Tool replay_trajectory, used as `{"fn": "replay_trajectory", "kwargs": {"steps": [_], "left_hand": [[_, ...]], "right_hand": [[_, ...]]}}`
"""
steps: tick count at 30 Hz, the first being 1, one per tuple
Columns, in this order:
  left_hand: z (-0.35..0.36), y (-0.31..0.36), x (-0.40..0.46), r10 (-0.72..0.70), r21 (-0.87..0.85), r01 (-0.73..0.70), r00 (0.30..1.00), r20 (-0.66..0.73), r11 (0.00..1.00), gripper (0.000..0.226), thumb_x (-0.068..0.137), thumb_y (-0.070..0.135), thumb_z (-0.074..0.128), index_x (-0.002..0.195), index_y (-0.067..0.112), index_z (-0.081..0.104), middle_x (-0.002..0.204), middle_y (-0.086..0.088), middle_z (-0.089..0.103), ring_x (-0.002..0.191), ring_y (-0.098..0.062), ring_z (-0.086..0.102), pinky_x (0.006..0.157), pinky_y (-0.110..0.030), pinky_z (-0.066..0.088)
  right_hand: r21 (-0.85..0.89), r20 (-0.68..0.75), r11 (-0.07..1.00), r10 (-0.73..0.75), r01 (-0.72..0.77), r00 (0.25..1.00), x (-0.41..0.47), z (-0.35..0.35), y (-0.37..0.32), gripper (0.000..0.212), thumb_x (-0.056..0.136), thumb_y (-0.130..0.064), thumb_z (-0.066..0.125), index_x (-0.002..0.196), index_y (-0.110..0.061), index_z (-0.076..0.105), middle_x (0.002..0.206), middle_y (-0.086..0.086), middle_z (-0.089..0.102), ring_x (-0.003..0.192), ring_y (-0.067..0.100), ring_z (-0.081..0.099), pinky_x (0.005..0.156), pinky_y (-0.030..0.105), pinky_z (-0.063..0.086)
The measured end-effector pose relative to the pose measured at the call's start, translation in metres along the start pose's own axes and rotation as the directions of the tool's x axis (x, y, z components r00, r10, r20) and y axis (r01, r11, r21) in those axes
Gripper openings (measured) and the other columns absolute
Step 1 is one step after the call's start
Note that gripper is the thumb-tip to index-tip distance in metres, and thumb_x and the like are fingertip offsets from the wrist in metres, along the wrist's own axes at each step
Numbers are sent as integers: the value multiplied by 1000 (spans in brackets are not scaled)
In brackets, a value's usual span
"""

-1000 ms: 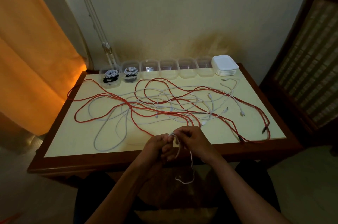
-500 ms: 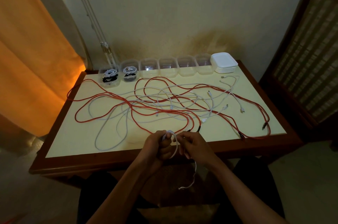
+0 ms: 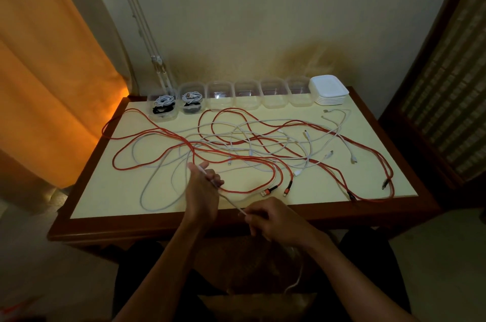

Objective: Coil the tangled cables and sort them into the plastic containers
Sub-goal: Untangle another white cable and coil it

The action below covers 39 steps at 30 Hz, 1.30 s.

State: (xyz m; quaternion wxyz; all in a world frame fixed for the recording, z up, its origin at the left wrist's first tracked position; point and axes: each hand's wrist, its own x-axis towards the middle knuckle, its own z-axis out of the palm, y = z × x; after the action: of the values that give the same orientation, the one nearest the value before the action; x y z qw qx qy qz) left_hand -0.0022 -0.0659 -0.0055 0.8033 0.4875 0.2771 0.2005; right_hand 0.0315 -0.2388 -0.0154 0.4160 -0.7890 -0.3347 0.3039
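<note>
On the desk (image 3: 110,190) the left hand (image 3: 201,191) pinches one end of a white cable (image 3: 231,203); the right hand (image 3: 273,219), fingers curled in a closed grip, holds it taut further along, slack trailing into the lap. Coiling looks just begun: next, loop it round, then drop it into an empty container (image 3: 220,95).

The table (image 3: 110,198) stands before me. On it, the containers (image 3: 231,95) line its far edge; the stack of lids (image 3: 328,90) sits right of them. The tangled cables (image 3: 249,148) lie nearer me than the containers. Coiled cables (image 3: 164,102) occupy the two leftmost containers.
</note>
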Motion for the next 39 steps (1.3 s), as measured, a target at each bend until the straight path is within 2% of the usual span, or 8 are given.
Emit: {"fn": "replay_trajectory", "kwargs": {"steps": [2, 4, 6, 9, 16, 21, 26, 39], "left_hand": [[-8, -12, -2, 88, 235, -111, 990, 108, 966, 68, 94, 57, 31, 120, -4, 46, 74, 3, 45, 66, -11, 46, 66, -27, 42], [-12, -20, -13, 112, 510, -294, 928, 356, 808, 53, 91, 64, 26, 116, 22, 47, 84, -2, 51, 71, -10, 51, 70, -29, 45], [-11, -22, -23, 18, 590, -341, 875, 484, 732, 41, 101, 54, 21, 113, 25, 47, 93, -4, 55, 71, -2, 53, 68, -20, 47], [-2, -15, -34, -85, 583, -304, 834, 545, 753, 36, 105, 37, 25, 97, 19, 56, 76, 10, 55, 60, 3, 48, 58, -14, 42], [0, -1, -37, -199, 387, -65, 774, 602, 920, 35, 104, 30, 32, 82, 9, 49, 61, 4, 41, 52, -10, 36, 52, -20, 33], [-4, -3, -34, -252, 225, 139, 738, 625, 964, 30, 104, 21, 33, 84, 8, 50, 64, -1, 41, 57, -14, 38, 58, -26, 38], [-7, -2, -31, -215, 76, 222, 713, 668, 972, 16, 93, 19, 42, 85, 9, 51, 63, 0, 41, 56, -13, 38, 60, -27, 37], [-3, 0, -25, -199, -283, 366, 854, 481, 886, 21, 98, 20, 39, 81, 11, 47, 57, 5, 24, 49, -9, 18, 47, -23, 29]], "right_hand": [[-51, -45, 996, -78, 76, 996, 1, -3, -15, 21, 99, -22, 55, 98, -10, 73, 76, -4, 69, 68, 3, 62, 63, 12, 45], [-63, -156, 989, -141, 133, 978, 3, -8, -25, 18, 98, -21, 57, 97, -12, 73, 76, -6, 67, 73, 6, 62, 66, 17, 47], [-75, -274, 983, -181, 166, 945, 7, -16, -30, 14, 96, -21, 61, 95, -13, 74, 75, -10, 66, 74, 4, 63, 65, 15, 48], [-52, -371, 980, -195, 190, 908, 12, -30, -30, 9, 91, -20, 69, 89, -13, 74, 74, -9, 69, 71, 3, 65, 64, 16, 51], [-4, -445, 986, -149, 165, 883, 16, -28, -13, 23, 90, -32, 67, 86, -10, 73, 75, -1, 69, 73, 12, 66, 71, 38, 56], [24, -408, 986, -143, 167, 902, 10, -27, -10, 15, 96, -22, 61, 94, -12, 71, 75, -10, 65, 72, 1, 62, 62, 16, 48], [60, -396, 985, -124, 160, 910, 11, -27, -4, 17, 98, -19, 57, 101, -10, 71, 78, -6, 67, 67, 1, 62, 61, 18, 51], [73, -298, 994, -51, 76, 953, 16, -3, 8, 24, 102, -24, 50, 117, -18, 68, 65, -3, 65, 55, 7, 60, 58, 19, 49]]}}
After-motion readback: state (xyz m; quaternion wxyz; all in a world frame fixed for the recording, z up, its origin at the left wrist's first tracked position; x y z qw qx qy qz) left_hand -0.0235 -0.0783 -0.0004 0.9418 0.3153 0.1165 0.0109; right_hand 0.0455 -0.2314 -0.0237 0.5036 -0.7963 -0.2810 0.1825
